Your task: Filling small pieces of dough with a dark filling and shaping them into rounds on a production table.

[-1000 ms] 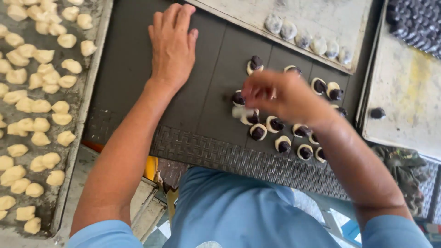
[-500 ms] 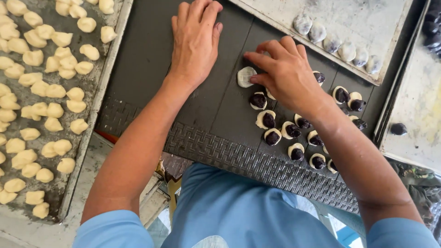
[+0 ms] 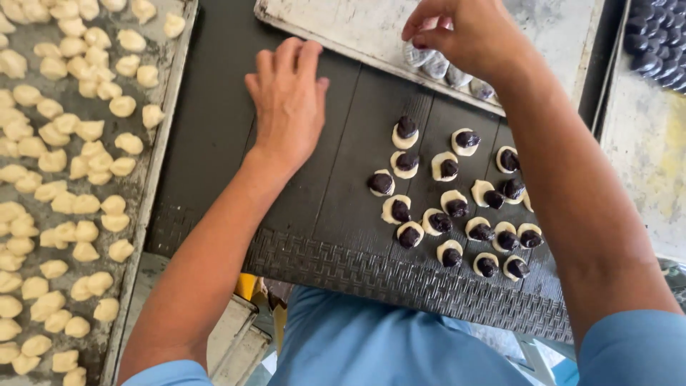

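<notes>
My left hand [image 3: 288,96] lies flat, fingers spread, on a black woven mat [image 3: 336,250]. To its right, several flattened dough discs each topped with a dark filling ball [image 3: 450,207] sit in a cluster on the mat. My right hand [image 3: 461,32] is raised over the metal tray [image 3: 336,25] at the back, fingers pinched together just above a row of wrapped pale pieces [image 3: 446,71]. What its fingertips hold is not visible.
A metal tray [image 3: 146,193] at the left holds several loose dough pieces [image 3: 64,186]. At the top right lies a pile of dark filling balls [image 3: 654,43], with a worn metal surface [image 3: 643,150] below it. My blue shirt fills the bottom.
My right hand has lifted off the dough discs and gone up and back to the far tray. The view has shifted. My left hand stays flat on the mat.
</notes>
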